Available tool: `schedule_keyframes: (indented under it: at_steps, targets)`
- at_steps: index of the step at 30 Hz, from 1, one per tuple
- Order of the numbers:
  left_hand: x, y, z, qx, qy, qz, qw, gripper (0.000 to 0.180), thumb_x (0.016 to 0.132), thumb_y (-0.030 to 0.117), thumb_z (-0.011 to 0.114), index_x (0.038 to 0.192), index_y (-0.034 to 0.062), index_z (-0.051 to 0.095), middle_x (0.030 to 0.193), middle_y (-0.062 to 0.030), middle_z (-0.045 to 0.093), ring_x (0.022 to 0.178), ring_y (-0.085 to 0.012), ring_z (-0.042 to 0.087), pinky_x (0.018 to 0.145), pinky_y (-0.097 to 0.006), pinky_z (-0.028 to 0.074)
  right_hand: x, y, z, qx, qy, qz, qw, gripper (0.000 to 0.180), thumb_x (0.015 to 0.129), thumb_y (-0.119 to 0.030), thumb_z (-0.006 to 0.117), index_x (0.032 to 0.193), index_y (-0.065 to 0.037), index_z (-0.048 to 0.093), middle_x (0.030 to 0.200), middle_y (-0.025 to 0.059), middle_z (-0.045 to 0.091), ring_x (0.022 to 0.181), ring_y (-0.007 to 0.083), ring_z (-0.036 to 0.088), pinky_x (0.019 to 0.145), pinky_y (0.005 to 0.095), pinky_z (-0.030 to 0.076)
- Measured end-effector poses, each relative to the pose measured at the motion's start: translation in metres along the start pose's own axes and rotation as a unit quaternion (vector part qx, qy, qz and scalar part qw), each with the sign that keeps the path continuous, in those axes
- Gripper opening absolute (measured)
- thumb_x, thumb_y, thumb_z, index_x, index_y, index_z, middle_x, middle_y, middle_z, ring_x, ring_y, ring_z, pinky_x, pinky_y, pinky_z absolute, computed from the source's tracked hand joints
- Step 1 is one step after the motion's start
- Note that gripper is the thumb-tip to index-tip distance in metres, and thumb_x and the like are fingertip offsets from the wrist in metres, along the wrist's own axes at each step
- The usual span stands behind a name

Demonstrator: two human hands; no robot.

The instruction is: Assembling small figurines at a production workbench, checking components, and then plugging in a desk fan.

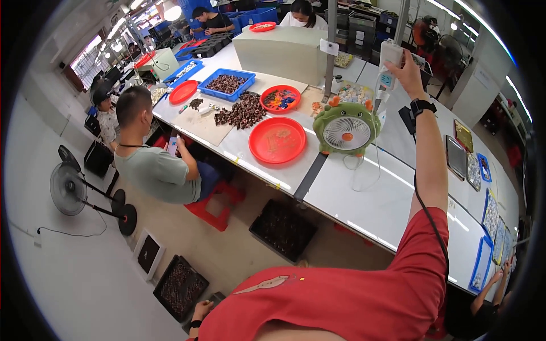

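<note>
From up here I look down over my own red-sleeved shoulder at a long white desk [364,207] that runs away toward the back of a bright workshop. My right hand [410,73] is stretched far out over it, its grip grasping a white handheld device [390,61] that hangs upright by a grey post [330,48]; a dark band sits on that wrist and a black cable trails down the arm. My left hand [200,311] is low at the bottom edge, near a dark tray [180,288] on the floor, and I cannot tell whether its grip is clenched or released. Just below the device stands a green desk fan [346,128] shaped like a little creature, and beside it to the left lies a round red tray [277,140]. Further along sit a heap of dark small parts [242,112], a second red tray [280,99] with coloured bits, and a blue bin [227,84] of dark pieces. A person in a grey-green shirt [156,170] sits on a red stool [219,204] at the desk's near side. On the pale floor stand a black pedestal fan [69,188] and a black crate [282,229] under the desk's edge. More people work at the far end.
</note>
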State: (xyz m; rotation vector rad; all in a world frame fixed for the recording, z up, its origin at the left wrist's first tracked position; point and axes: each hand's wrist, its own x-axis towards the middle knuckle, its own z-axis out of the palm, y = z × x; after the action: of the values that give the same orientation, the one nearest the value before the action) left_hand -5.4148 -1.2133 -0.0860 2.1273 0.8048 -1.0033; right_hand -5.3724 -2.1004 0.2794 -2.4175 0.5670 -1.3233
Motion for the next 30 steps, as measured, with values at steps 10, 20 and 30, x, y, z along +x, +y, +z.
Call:
schedule_keyframes:
  at_steps: [10, 20, 30]
  targets:
    - [-0.040, 0.076, 0.030, 0.041, -0.020, 0.146, 0.988, 0.033, 0.082, 0.016, 0.060, 0.109, -0.0025, 0.054, 0.085, -0.0047, 0.060, 0.066, -0.0091, 0.054, 0.060, -0.023, 0.044, -0.008, 0.025, -0.002, 0.086, -0.020, 0.016, 0.996, 0.066, 0.073, -0.041, 0.065, 0.124, -0.006, 0.041, 0.103, 0.0143, 0.059, 0.092, 0.0234, 0.058, 0.079, 0.0340, 0.044]
    - [-0.071, 0.061, 0.036, 0.081, -0.005, 0.114, 0.990, 0.031, 0.081, 0.016, 0.061, 0.104, -0.0040, 0.056, 0.079, -0.0045, 0.060, 0.065, -0.0094, 0.055, 0.058, -0.023, 0.043, -0.096, 0.134, 0.093, 0.047, -0.216, 0.168, 0.961, 0.057, 0.079, -0.038, 0.061, 0.123, -0.007, 0.045, 0.114, 0.0110, 0.055, 0.104, 0.0233, 0.053, 0.088, 0.0309, 0.040]
    - [-0.093, 0.049, 0.049, 0.036, -0.014, 0.094, 0.995, 0.033, 0.082, 0.014, 0.061, 0.107, -0.0044, 0.053, 0.087, -0.0076, 0.060, 0.067, -0.0120, 0.056, 0.061, -0.026, 0.046, -0.094, 0.114, 0.118, 0.105, -0.231, 0.109, 0.961, 0.035, 0.077, -0.031, 0.063, 0.101, -0.005, 0.059, 0.085, 0.0086, 0.063, 0.078, 0.0202, 0.059, 0.073, 0.0298, 0.044]
